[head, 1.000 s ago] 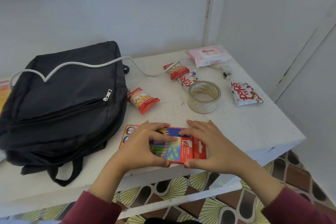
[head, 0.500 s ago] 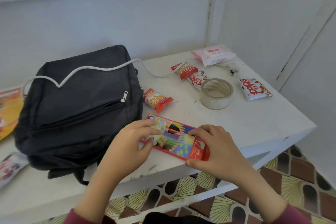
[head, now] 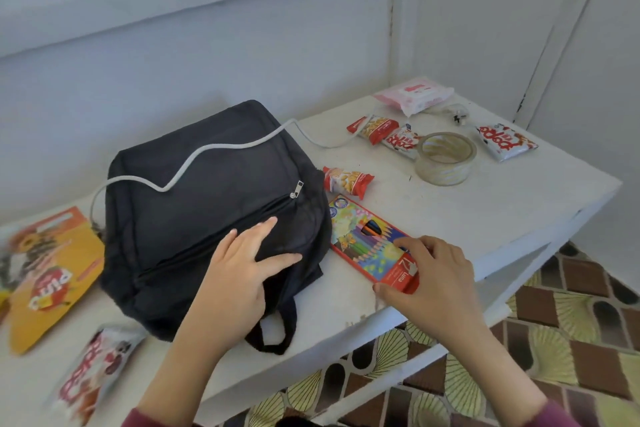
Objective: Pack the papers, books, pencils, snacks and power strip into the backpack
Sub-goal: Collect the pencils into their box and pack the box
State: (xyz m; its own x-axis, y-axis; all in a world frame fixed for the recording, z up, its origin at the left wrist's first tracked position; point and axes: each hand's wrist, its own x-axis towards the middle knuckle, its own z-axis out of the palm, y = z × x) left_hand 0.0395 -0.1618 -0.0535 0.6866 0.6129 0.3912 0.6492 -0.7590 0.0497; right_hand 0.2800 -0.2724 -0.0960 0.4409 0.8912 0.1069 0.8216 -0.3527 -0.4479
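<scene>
A black backpack (head: pixel 194 204) lies flat on the white table (head: pixel 519 204), zippers closed, with a white power cord (head: pixel 207 152) draped across it. My left hand (head: pixel 242 270) rests on the backpack's front pocket, fingers spread. My right hand (head: pixel 429 281) grips the near end of a red box of coloured pencils (head: pixel 367 243) lying beside the backpack. Snack packets lie around: an orange-red one (head: pixel 346 180) by the bag, two more (head: pixel 391 135) further back, a white-red one (head: pixel 505 142) at right, another (head: pixel 93 371) at front left. An orange book (head: pixel 52 281) lies left.
A roll of clear tape (head: pixel 445 158) stands behind the pencil box. A pink tissue pack (head: pixel 412 97) and the cord's plug (head: pixel 459 116) lie at the back right corner. Walls close the table at back and right; patterned floor tiles (head: pixel 554 340) show below the front edge.
My left hand has let go of the pencil box and moved left onto the backpack. My right hand still holds the box, now angled. The view has swung left, revealing the orange book.
</scene>
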